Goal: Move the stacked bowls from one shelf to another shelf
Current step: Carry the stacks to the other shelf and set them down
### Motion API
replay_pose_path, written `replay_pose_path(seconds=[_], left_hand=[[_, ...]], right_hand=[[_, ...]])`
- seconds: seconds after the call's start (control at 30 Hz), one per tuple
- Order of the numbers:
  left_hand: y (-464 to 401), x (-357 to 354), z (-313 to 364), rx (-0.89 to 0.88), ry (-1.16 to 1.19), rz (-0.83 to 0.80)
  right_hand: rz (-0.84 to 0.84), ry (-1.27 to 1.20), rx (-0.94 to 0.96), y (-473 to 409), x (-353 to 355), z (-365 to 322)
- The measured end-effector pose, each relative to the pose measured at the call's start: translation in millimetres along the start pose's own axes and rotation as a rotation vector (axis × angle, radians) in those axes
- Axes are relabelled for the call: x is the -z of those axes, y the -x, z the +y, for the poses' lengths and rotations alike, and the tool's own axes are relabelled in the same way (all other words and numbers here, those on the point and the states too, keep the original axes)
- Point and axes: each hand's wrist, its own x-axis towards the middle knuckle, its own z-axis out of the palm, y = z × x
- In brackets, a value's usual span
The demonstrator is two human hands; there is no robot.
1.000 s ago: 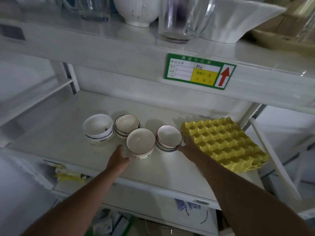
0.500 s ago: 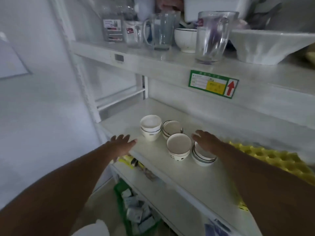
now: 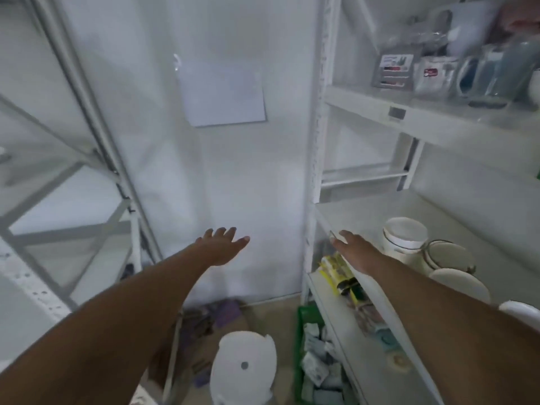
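Two white shelf racks (image 3: 380, 290) w/ wall (image 3: 228, 176) between — hands (image 3: 223, 247) empty.

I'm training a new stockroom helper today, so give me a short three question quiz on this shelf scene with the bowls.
1. True or false: the left hand holds a bowl.
2. Which hand is nearer the stacked white ceramic bowls on the white metal shelf? A) left B) right
3. Fill in: a white sheet of paper is stuck on the ____.

Key:
1. False; its fingers are spread in the air, holding nothing.
2. B; the right hand is at the shelf's front edge beside the bowls, also holding nothing.
3. Wall.
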Motion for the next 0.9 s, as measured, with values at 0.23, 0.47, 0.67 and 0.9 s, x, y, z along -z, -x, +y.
replay_pose_path(seconds=[0.23, 0.47, 0.67, 0.9], left_hand=[[67.3, 24.3, -137.2, 0.247, 0.077, 0.079], [154.5, 32.2, -270.1, 0.486, 0.035, 0.106], [242.7, 34.3, -386.3, 0.676, 0.073, 0.200], [339.1, 31.0, -496.9, 0.862, -0.012, 0.223]], right_hand=[[-0.130, 0.048, 0.244, -20.0, -74.5, -143.2], [-0.286, 0.185, 0.507, 18.2, -178.6, -299.3], [-0.528, 0.194, 0.708, 85.1, -278.8, -418.0], [-0.696, 0.321, 0.898, 160.1, -372.5, -523.9]])
